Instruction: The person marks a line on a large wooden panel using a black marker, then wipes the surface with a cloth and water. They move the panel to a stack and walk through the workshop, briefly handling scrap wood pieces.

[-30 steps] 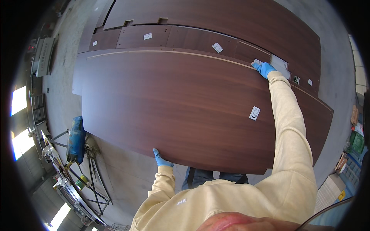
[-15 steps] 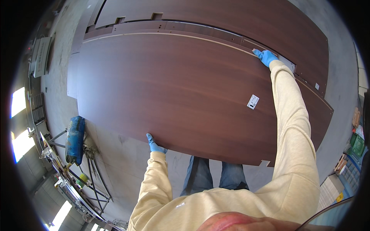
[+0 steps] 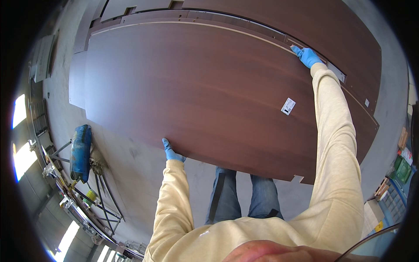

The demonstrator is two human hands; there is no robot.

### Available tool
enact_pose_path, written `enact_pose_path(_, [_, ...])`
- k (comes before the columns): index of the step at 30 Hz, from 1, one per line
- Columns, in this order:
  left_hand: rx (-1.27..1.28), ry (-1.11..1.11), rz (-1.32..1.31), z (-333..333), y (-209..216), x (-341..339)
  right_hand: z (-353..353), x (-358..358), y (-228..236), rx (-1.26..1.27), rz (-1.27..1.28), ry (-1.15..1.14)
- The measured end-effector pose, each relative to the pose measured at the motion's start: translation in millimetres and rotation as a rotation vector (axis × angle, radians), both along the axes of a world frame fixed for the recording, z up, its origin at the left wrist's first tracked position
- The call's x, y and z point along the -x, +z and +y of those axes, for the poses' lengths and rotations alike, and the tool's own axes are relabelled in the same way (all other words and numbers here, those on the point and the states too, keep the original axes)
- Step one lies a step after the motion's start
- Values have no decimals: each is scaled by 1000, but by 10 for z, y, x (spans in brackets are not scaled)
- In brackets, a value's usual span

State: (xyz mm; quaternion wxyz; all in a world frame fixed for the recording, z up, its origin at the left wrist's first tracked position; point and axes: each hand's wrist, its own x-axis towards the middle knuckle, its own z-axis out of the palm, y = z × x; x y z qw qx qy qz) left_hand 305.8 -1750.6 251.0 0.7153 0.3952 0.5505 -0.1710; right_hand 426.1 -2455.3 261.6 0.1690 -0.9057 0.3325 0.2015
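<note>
A large dark-brown wood-grain panel [image 3: 209,96] with a small white label [image 3: 288,106] lies across the space in front of my legs. At its near edge, my left hand [image 3: 173,151] in a blue glove holds on, thumb on the top face and fingers hidden beneath. My right arm stretches over the panel to the far edge, where my gloved right hand [image 3: 307,56] grips the pale-edged rim. The fingertips of that hand are partly hidden. Close beyond it lie a narrow slotted strip [image 3: 244,24] and a second brown panel [image 3: 345,39].
On the left, a blue cylindrical tank [image 3: 81,153] stands by a dark metal frame [image 3: 102,192] on the grey concrete floor [image 3: 126,174]. A green bin [image 3: 402,169] and stacked material are at the right rim. The brown panel has a small notch [image 3: 298,179] in its near edge.
The panels, my hands and the floor objects all appear higher in the picture. More of my legs shows. Both hands keep the same hold on the panel.
</note>
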Motion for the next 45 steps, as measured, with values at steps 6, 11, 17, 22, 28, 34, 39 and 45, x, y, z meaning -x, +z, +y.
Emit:
enact_pose_path(6, [-22, 3, -2, -7, -152, -98, -14, -104, -185, 11, -22, 25])
enact_pose_path(11, [-82, -37, 26, 24, -164, -245, -9, -86, -232, -83, -58, 14])
enact_pose_path(17, [-110, -155, 100, 157, -274, -139, 434, -197, 6, -179, -36, -78])
enact_pose_path(22, [-251, -180, 172, 234, -404, -286, 313, -174, -23, -50, 107, -74])
enact_pose_path(28, [-237, -127, 188, 267, -411, -261, 407, -173, 50, -52, 125, -124])
enact_pose_path(34, [-231, -149, 168, 204, -379, -276, 378, -117, 150, -55, 141, -125])
enact_pose_path(39, [-134, -147, 90, 187, -481, -193, 422, -264, 57, -9, 41, 0])
enact_pose_path(45, [-10, -112, 15, -152, -102, -366, -110, -197, -545, -185, -25, 201])
